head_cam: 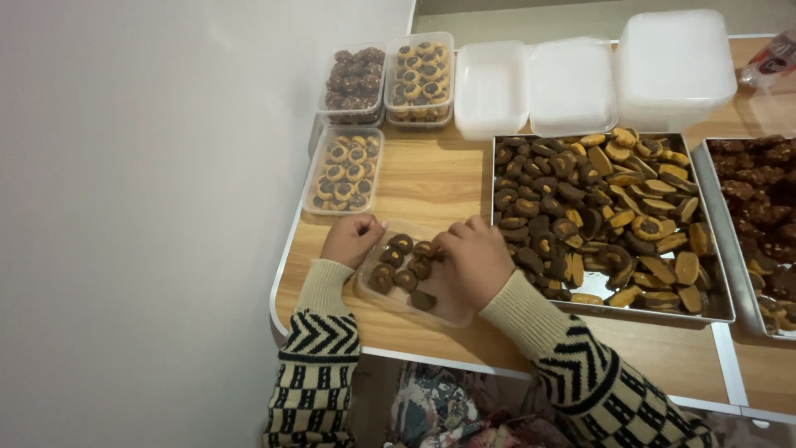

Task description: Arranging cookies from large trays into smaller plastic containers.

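A clear plastic container point(390, 297) lies on the wooden table in front of me, with several round chocolate-topped cookies point(396, 264) arranged in it. My left hand point(351, 238) rests closed at the container's far left corner, steadying it. My right hand point(471, 260) reaches over the container's right side, fingertips pinched on a cookie point(425, 249) inside. Both arms wear cream and black patterned sleeves. A metal tray point(647, 311) heaped with dark and golden cookies sits just right of my right hand.
Three filled clear containers point(345, 170) point(354, 79) point(420, 79) stand at the back left. Stacks of white plastic containers point(572, 83) line the back. A second tray point(759, 224) of dark cookies is at the right. A white wall borders the left; the table edge is near me.
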